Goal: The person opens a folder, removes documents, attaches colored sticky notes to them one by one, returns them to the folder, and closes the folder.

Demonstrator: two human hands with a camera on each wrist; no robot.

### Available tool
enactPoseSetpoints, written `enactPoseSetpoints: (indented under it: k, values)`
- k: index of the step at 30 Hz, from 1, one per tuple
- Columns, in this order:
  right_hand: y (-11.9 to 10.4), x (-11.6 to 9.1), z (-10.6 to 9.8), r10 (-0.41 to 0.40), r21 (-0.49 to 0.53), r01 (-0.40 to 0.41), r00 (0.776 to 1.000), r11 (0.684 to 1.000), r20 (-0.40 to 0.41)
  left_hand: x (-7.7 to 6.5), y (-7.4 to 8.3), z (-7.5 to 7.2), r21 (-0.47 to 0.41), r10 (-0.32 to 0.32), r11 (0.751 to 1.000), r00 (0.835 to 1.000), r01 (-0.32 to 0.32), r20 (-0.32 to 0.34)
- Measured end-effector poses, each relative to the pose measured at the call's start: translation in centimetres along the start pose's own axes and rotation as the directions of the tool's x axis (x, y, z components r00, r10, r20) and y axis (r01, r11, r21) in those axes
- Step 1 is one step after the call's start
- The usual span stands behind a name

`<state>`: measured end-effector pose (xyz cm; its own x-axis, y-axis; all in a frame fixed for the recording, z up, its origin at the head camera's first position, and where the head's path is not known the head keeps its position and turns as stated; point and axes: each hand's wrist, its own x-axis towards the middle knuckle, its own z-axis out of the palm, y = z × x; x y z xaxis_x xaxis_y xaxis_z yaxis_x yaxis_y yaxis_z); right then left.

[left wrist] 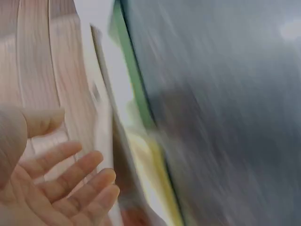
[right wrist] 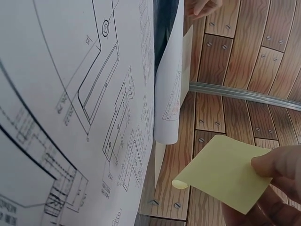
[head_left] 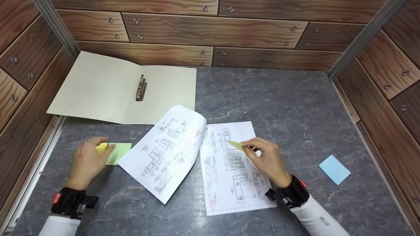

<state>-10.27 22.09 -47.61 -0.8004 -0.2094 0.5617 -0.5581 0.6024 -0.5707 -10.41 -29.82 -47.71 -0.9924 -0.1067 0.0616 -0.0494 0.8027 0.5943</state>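
Note:
My right hand (head_left: 267, 160) pinches a single yellow sticky note (head_left: 237, 145) between thumb and fingers, over a printed technical drawing sheet (head_left: 216, 183). One corner of the note (right wrist: 225, 172) curls in the right wrist view. My left hand (head_left: 90, 160) is over at the left, above a yellow sticky note pad (head_left: 102, 148) that it partly covers. Beside that lies a green sticky note pad (head_left: 119, 153). The left wrist view is blurred, but the fingers (left wrist: 77, 179) show spread and apart from both pads. A second drawing sheet (head_left: 170, 144) lies aslant between the hands, its right side bowed upward.
At the back left a cream folder (head_left: 95, 85) lies spread out, with a metal clip (head_left: 140, 88) near its fold. A blue sticky note pad (head_left: 334, 169) sits at the right. Wood-patterned walls (head_left: 170, 29) border the grey table (head_left: 279, 101).

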Motion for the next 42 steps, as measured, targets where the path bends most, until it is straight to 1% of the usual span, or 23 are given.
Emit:
enactPoseSetpoints:
  k: [2, 5, 7, 9, 12, 15, 19, 22, 24, 28, 32, 34, 39, 42]
  values:
    - [-0.1, 0.1, 0.0, -0.012, -0.015, 0.012, 1.000, 1.000, 0.005, -0.5, 1.8, 0.9, -0.003, 0.052, 0.999, 0.998, -0.052, 0.032]
    - [-0.2, 0.1, 0.1, -0.031, -0.034, 0.031, 0.999, 0.999, 0.020, -1.3, 4.2, 2.3, 0.005, 0.120, 0.993, 0.987, -0.121, 0.108]
    - [-0.3, 0.1, 0.2, -0.040, -0.044, 0.041, 0.999, 0.998, 0.032, -1.7, 5.4, 3.3, 0.016, 0.176, 0.984, 0.973, -0.180, 0.153]
    - [-0.4, 0.1, 0.2, -0.046, -0.050, 0.047, 0.998, 0.998, 0.039, -2.1, 6.3, 4.1, 0.032, 0.233, 0.969, 0.952, -0.244, 0.198]
    - [-0.5, 0.1, 0.3, -0.049, -0.054, 0.051, 0.998, 0.997, 0.045, -2.7, 7.2, 5.1, 0.049, 0.289, 0.949, 0.921, -0.312, 0.261]
    - [-0.6, 0.0, 0.4, -0.050, -0.062, 0.053, 0.997, 0.997, 0.051, -3.3, 7.7, 5.9, 0.059, 0.325, 0.931, 0.893, -0.360, 0.311]
    - [-0.7, -0.2, 0.7, -0.058, -0.076, 0.062, 0.996, 0.995, 0.061, -3.8, 8.1, 6.8, 0.079, 0.361, 0.908, 0.865, -0.411, 0.349]
    - [-0.8, -0.3, 0.9, -0.067, -0.090, 0.073, 0.995, 0.993, 0.069, -4.0, 8.2, 7.4, 0.088, 0.380, 0.894, 0.849, -0.439, 0.368]
    - [-0.9, -0.3, 1.0, -0.077, -0.103, 0.085, 0.994, 0.991, 0.078, -4.1, 8.3, 7.7, 0.091, 0.386, 0.889, 0.842, -0.448, 0.376]
    - [-1.1, -0.3, 1.3, -0.105, -0.134, 0.117, 0.990, 0.984, 0.093, -4.3, 8.3, 8.2, 0.104, 0.373, 0.888, 0.835, -0.447, 0.405]
    - [-1.3, -0.2, 1.6, -0.159, -0.167, 0.174, 0.982, 0.971, 0.098, -4.5, 8.2, 8.6, 0.127, 0.361, 0.883, 0.826, -0.453, 0.433]
    - [-1.4, -0.1, 1.9, -0.194, -0.176, 0.208, 0.976, 0.962, 0.096, -4.5, 8.2, 8.8, 0.143, 0.367, 0.874, 0.823, -0.465, 0.433]
    - [-1.7, 0.2, 2.4, -0.271, -0.185, 0.287, 0.957, 0.940, 0.104, -4.5, 8.3, 8.9, 0.169, 0.388, 0.856, 0.822, -0.490, 0.417]
    - [-2.1, 0.6, 2.8, -0.300, -0.198, 0.319, 0.946, 0.927, 0.121, -4.5, 8.3, 8.9, 0.172, 0.387, 0.856, 0.825, -0.488, 0.413]
